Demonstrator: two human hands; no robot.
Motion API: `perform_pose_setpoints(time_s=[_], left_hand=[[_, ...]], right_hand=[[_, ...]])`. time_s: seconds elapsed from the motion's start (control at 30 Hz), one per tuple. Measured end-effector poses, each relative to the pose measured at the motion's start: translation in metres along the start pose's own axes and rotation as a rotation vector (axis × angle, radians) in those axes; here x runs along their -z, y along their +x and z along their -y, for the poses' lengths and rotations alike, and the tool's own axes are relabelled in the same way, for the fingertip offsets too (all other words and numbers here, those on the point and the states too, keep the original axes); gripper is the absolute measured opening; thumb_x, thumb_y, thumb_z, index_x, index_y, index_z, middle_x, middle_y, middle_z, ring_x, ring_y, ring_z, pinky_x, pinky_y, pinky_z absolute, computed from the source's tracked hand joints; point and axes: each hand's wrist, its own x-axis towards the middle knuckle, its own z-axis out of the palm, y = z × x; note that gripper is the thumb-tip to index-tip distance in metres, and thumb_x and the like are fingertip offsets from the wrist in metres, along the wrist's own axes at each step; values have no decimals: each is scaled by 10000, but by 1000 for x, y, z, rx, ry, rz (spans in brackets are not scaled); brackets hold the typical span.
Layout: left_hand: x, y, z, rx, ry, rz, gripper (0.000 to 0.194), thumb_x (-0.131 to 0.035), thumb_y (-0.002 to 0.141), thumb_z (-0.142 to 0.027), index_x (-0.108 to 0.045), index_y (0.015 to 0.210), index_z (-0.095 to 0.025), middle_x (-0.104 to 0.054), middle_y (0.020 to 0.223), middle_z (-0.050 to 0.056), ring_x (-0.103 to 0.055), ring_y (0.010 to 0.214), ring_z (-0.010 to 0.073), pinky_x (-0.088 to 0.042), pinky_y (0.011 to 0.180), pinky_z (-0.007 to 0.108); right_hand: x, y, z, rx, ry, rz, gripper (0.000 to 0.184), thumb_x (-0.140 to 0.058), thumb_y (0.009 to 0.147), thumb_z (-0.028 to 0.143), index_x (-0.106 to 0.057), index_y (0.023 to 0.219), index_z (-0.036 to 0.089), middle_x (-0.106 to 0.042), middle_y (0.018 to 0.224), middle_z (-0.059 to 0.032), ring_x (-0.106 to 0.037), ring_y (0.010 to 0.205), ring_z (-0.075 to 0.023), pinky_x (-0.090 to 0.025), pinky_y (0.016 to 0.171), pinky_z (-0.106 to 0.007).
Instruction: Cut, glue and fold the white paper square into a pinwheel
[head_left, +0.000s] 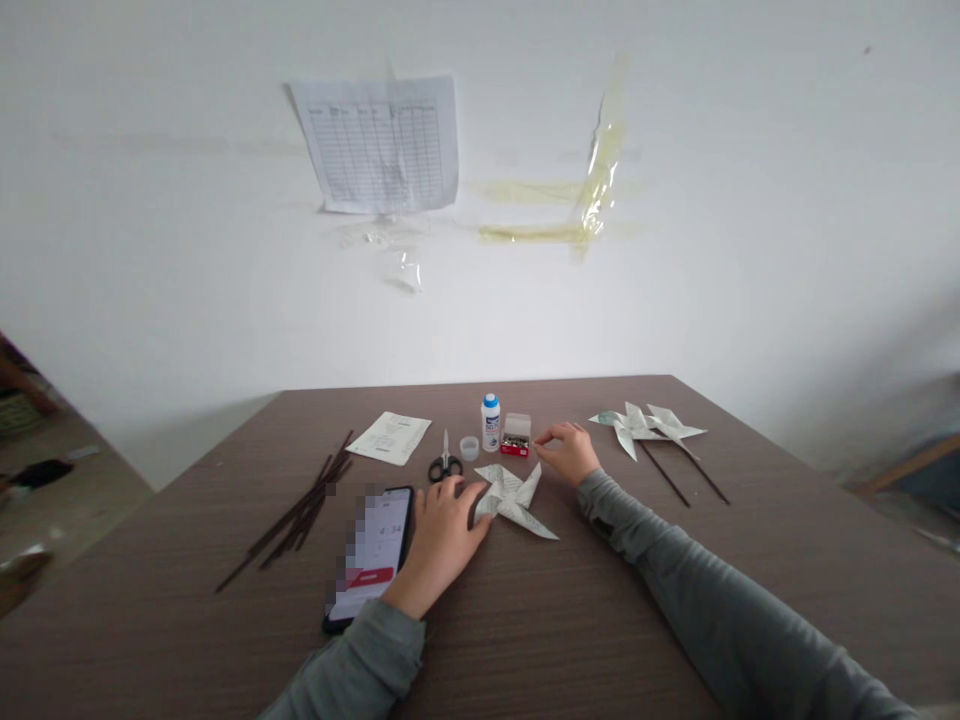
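My left hand (441,540) lies on the table, its thumb and fingers pressing the left side of a folded paper pinwheel (516,497). My right hand (568,452) is beside a small clear box of pins (516,436), fingers curled in a pinch near the box; I cannot make out what, if anything, they pinch. A white glue bottle with a blue cap (490,422) stands left of the box. A small clear lid (469,447) and black scissors (445,463) lie nearby.
A phone (372,553) lies by my left wrist. Several dark sticks (298,512) are spread at the left. A paper sheet (391,437) lies behind them. Two finished pinwheels on sticks (654,428) rest at the right. The brown table (787,520) meets a white wall.
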Motion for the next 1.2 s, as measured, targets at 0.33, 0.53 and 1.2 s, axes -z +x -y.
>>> perform_pose_setpoints(time_s=[0.33,0.53,1.2], left_hand=[[-14,3,6,-26,-46,-98,465,-904,1122,-252,-959,1574,-347,-896,1618,165,-816,1578,468,-594,1390,716],[-14,3,5,-18,-28,-92,486,-906,1123,-243,-951,1596,-345,-890,1636,167,-811,1598,470,-601,1389,722],[-10,3,3,0,-30,-68,465,-906,1136,-255,-952,1592,-334,-870,1692,177,-784,1652,477,-580,1427,717]], right_hand=[[6,-20,-14,67,128,58,192,-912,906,140,-1044,949,273,-1025,1027,-87,-1006,1051,-381,-785,1022,-428],[4,-24,-10,84,65,104,221,-923,951,103,-1057,957,279,-1032,1094,-121,-1002,1138,-413,-772,1084,-458],[0,-1,33,54,-267,345,156,-969,1069,265,-1075,1115,370,-990,1369,-98,-772,1499,-415,-424,1465,-664]])
